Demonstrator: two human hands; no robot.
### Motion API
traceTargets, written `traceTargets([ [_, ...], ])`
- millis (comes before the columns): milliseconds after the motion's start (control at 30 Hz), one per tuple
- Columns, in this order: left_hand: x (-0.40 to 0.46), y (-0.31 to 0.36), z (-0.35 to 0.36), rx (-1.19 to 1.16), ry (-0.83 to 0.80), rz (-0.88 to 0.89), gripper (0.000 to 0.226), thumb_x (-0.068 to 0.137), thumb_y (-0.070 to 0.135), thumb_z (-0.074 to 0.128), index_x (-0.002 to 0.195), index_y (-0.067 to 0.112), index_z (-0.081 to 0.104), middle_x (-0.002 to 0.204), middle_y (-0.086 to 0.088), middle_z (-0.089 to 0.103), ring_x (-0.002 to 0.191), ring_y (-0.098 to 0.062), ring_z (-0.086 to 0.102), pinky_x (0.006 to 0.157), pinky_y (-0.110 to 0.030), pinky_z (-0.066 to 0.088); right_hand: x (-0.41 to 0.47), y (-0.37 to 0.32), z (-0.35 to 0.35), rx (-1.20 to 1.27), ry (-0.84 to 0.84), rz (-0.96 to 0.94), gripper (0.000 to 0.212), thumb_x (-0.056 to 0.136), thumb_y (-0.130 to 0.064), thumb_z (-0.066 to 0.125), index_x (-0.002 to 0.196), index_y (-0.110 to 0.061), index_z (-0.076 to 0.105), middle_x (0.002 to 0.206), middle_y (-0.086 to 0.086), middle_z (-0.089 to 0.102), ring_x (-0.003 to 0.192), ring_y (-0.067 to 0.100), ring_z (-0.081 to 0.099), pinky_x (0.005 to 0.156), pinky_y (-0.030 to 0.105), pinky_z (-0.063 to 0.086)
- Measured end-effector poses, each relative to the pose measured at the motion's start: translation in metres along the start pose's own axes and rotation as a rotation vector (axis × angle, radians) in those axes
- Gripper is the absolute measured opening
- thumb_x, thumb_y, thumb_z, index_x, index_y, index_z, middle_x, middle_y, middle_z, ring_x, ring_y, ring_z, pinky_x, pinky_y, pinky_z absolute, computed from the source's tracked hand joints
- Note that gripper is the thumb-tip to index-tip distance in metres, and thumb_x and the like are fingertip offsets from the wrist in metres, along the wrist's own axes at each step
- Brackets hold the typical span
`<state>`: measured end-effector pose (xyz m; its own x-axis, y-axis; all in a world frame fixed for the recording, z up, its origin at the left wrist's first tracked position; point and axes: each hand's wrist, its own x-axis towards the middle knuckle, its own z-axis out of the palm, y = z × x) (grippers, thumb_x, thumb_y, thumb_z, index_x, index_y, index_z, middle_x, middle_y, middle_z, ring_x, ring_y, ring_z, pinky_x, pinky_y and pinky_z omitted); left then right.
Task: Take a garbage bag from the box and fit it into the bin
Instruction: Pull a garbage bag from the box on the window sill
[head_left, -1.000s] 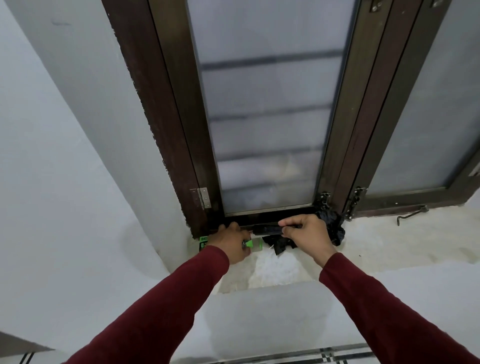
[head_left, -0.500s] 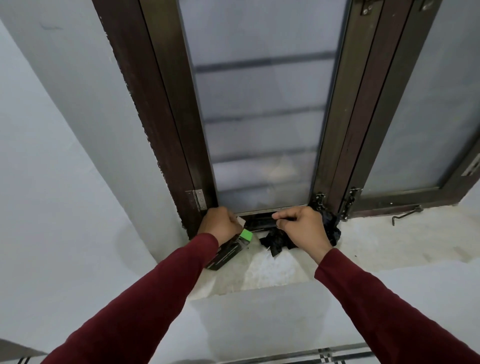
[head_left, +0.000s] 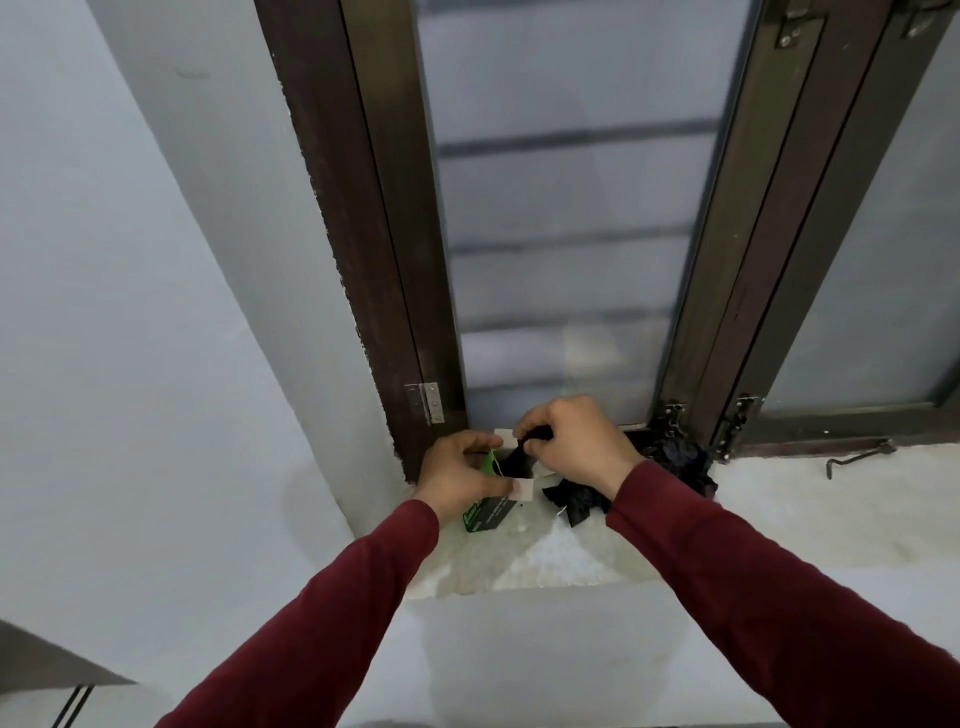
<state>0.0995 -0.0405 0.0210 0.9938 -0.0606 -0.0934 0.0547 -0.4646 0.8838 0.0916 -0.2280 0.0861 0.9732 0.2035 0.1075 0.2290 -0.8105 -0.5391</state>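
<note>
A pale stone window sill (head_left: 779, 519) runs below the dark wooden window frame. A green and black box (head_left: 485, 515) stands on it at the left. Crumpled black bags (head_left: 680, 462) lie near the frame, and a metal hook (head_left: 857, 460) rests farther right.

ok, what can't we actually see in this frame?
- Bin: nowhere in the head view.
- Box contents: hidden by the left hand and open flaps.
- Bag length: right hand covers its top end.
- Box print: too small to read.
- Crumpled black plastic: partly behind the right wrist.
</note>
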Motion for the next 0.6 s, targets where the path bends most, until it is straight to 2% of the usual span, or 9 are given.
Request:
traceTargets([
  [67, -0.003, -0.002, -0.003, -0.017, -0.001, -0.005, 0.067, 0.061, 0.014, 0.099, 0.123, 0.021, 0.072, 0.118, 0.01, 0.069, 0.109, -0.009, 0.065, 0.098, -0.03, 0.055, 0.005, -0.004, 0.008, 0.02, -0.04, -0.017, 0.027, 0.086, -0.023, 0.077, 0.113, -0.028, 0.078, 0.116, -0.004, 0.076, 0.109, 0.012, 0.068, 0.099, 0.028, 0.053],
  [133, -0.004, -0.004, -0.006, -0.047, 0.0, -0.018, 0.065, 0.062, 0.012, 0.098, 0.121, 0.022, 0.071, 0.118, 0.01, 0.069, 0.109, -0.01, 0.065, 0.097, -0.031, 0.057, 0.009, -0.003, 0.011, 0.104, -0.036, 0.012, 0.027, 0.088, -0.023, 0.076, 0.114, -0.027, 0.077, 0.118, -0.005, 0.075, 0.112, 0.01, 0.067, 0.101, 0.025, 0.051],
  [233, -0.008, -0.007, -0.011, -0.124, 0.026, -0.035, 0.067, 0.063, 0.007, 0.097, 0.12, 0.024, 0.066, 0.117, 0.007, 0.068, 0.106, -0.01, 0.065, 0.093, -0.03, 0.057, 0.013, 0.003, 0.014, 0.193, 0.033, 0.068, 0.025, 0.092, -0.011, 0.068, 0.113, -0.021, 0.078, 0.116, -0.005, 0.076, 0.11, 0.01, 0.067, 0.097, 0.016, 0.047],
  [300, -0.01, -0.01, -0.014, -0.181, 0.035, -0.035, 0.076, 0.064, 0.005, 0.096, 0.127, 0.028, 0.06, 0.119, 0.006, 0.068, 0.109, -0.011, 0.065, 0.093, -0.031, 0.058, 0.017, 0.009, 0.018, 0.195, 0.075, 0.123, 0.03, 0.092, -0.008, 0.065, 0.117, -0.019, 0.076, 0.119, -0.003, 0.074, 0.111, 0.013, 0.068, 0.094, 0.013, 0.043],
  [367, -0.01, -0.014, -0.016, -0.204, 0.025, -0.024, 0.085, 0.067, 0.005, 0.093, 0.136, 0.034, 0.053, 0.121, 0.006, 0.068, 0.112, -0.012, 0.064, 0.096, -0.034, 0.057, 0.02, 0.015, 0.023, 0.172, 0.032, 0.178, 0.04, 0.089, -0.018, 0.07, 0.129, -0.022, 0.069, 0.127, -0.001, 0.07, 0.116, 0.015, 0.065, 0.096, 0.015, 0.042],
  [400, -0.01, -0.016, -0.017, -0.2, 0.024, -0.015, 0.081, 0.069, 0.006, 0.092, 0.135, 0.035, 0.055, 0.122, 0.006, 0.068, 0.113, -0.011, 0.064, 0.098, -0.035, 0.057, 0.021, 0.018, 0.026, 0.19, -0.02, 0.22, 0.047, 0.088, -0.024, 0.073, 0.134, -0.024, 0.065, 0.128, 0.0, 0.068, 0.116, 0.017, 0.065, 0.098, 0.019, 0.046],
  [467, -0.01, -0.02, -0.017, -0.156, 0.043, 0.015, 0.058, 0.073, 0.007, 0.089, 0.121, 0.031, 0.069, 0.126, 0.004, 0.068, 0.113, -0.012, 0.065, 0.101, -0.036, 0.057, 0.024, 0.022, 0.034, 0.391, -0.128, 0.349, 0.05, 0.086, -0.026, 0.076, 0.134, -0.025, 0.063, 0.119, 0.002, 0.071, 0.099, 0.019, 0.072, 0.091, 0.032, 0.058],
  [533, -0.01, -0.024, -0.018, -0.095, 0.06, 0.036, 0.038, 0.075, 0.014, 0.089, 0.108, 0.027, 0.076, 0.13, 0.004, 0.065, 0.114, -0.013, 0.065, 0.103, -0.035, 0.055, 0.024, 0.02, 0.038, 0.712, -0.17, 0.477, 0.037, 0.089, -0.015, 0.073, 0.125, -0.019, 0.067, 0.105, 0.007, 0.075, 0.075, 0.017, 0.073, 0.069, 0.032, 0.063],
  [600, -0.012, -0.026, -0.019, -0.06, 0.008, 0.051, 0.043, 0.07, 0.027, 0.093, 0.108, 0.028, 0.075, 0.133, 0.011, 0.06, 0.118, -0.012, 0.063, 0.105, -0.035, 0.054, 0.024, 0.016, 0.036, 0.886, -0.174, 0.496, 0.023, 0.091, -0.008, 0.069, 0.114, -0.013, 0.069, 0.101, 0.011, 0.074, 0.07, 0.018, 0.072, 0.065, 0.031, 0.062],
])
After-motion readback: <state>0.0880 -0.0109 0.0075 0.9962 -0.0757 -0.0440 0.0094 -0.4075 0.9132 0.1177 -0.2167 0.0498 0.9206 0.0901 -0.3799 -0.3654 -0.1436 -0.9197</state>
